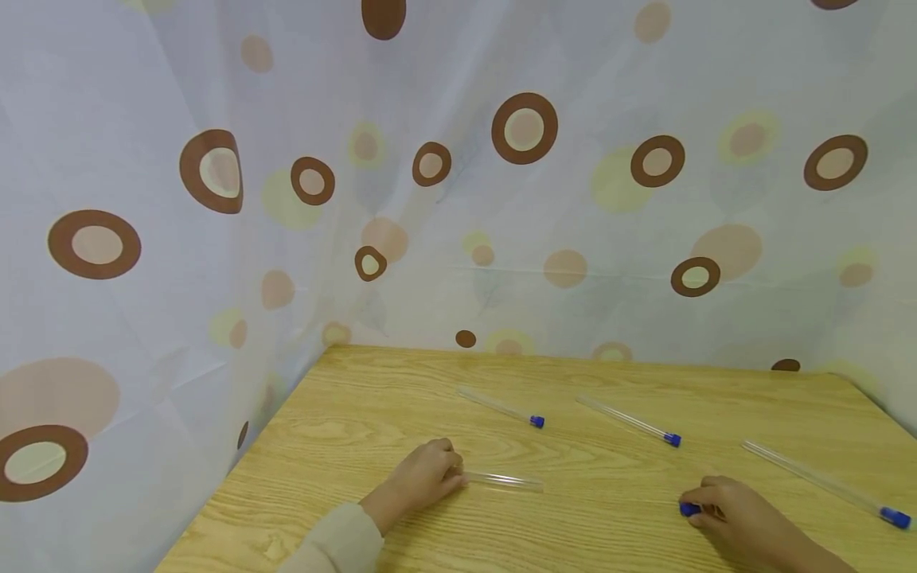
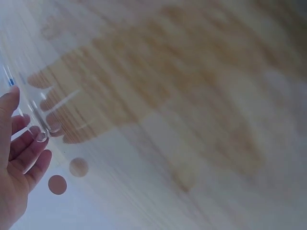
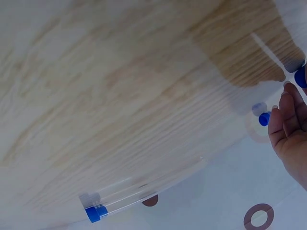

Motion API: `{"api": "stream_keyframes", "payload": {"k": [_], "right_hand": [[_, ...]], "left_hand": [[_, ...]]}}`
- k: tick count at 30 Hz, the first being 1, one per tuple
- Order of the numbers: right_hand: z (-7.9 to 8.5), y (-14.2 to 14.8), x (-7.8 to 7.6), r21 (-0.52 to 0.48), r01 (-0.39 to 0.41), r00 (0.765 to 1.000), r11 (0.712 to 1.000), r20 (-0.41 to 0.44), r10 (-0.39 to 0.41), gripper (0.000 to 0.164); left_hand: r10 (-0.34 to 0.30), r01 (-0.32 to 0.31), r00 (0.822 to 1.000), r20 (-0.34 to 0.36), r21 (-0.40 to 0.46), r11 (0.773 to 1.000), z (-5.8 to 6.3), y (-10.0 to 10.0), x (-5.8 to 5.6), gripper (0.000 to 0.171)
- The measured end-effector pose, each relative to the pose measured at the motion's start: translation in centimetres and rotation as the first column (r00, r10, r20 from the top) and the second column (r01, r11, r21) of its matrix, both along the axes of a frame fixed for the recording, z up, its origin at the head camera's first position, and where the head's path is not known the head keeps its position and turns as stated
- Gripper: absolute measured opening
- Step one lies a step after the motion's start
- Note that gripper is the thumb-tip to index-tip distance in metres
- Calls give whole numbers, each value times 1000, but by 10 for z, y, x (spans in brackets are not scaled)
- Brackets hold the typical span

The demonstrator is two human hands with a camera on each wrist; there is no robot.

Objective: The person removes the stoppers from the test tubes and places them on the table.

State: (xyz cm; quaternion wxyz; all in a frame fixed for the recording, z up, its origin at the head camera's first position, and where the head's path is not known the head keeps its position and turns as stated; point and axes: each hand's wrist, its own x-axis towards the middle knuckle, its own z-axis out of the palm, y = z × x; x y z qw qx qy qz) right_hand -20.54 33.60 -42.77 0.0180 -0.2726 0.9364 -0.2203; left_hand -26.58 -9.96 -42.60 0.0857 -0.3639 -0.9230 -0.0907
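Observation:
My left hand [image 1: 427, 474] holds one end of a clear tube [image 1: 505, 481] between thumb and fingers, low over the wooden table. The tube's other end points right and has no cap. In the left wrist view, the rounded end of this tube [image 2: 42, 136] lies against the fingers of the left hand [image 2: 21, 167]. Off to the right, my right hand [image 1: 738, 513] pinches a blue cap [image 1: 690, 509] between thumb and fingertips. That cap [image 3: 301, 76] is partly cut off at the edge of the right wrist view.
Three clear tubes with blue caps lie on the table [image 1: 344, 430]: one at back left [image 1: 494, 404], another at back middle [image 1: 623, 417], a third beyond my right hand [image 1: 809, 476]. A white curtain [image 1: 559, 215] with brown circles surrounds the table's back and sides.

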Motion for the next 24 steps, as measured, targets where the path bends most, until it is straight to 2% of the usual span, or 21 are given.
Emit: {"api": "stream_keyframes", "payload": {"k": [7, 15, 24], "right_hand": [[1, -1, -1, 15, -11, 1000, 1000, 21, 11, 30], [1, -3, -1, 34, 1, 1000, 999, -7, -1, 27], [2, -3, -1, 26, 28, 998, 999, 50, -29, 31]], "left_hand": [[-3, 3, 1000, 8, 1, 1000, 1, 0, 1, 16], [-4, 4, 1000, 8, -15, 1000, 4, 0, 3, 14], [-9, 9, 1000, 15, -7, 1000, 3, 0, 2, 14]]}}
